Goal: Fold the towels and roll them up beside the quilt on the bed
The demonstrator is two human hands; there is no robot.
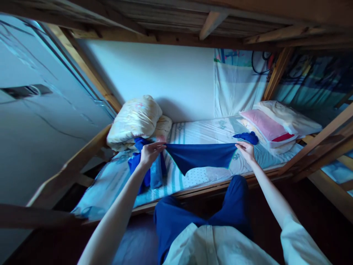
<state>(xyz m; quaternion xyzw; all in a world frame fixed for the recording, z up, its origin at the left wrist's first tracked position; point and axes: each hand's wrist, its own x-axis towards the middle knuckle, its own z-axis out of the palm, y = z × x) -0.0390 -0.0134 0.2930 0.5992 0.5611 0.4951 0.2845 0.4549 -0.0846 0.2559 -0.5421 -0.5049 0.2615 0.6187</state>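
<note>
A dark blue cloth [202, 157] with a thin light green edge is stretched between my two hands above the bed. My left hand [151, 152] pinches its upper left corner, and my right hand [245, 150] pinches the upper right one. The top edge is taut and nearly level, while the lower part hangs loose. Beneath and beside my left hand lie blue garments [156, 172] on the sheet. A crumpled blue piece of fabric [248, 137] rests just behind my right hand.
The lower bunk mattress [110, 184] has a patterned sheet. A folded quilt [136, 119] sits at its left end; a pink pillow [264, 125] and a white pillow [289, 117] are at the right. Wooden bunk beams [176, 38] run overhead, with a post [317, 143] at right.
</note>
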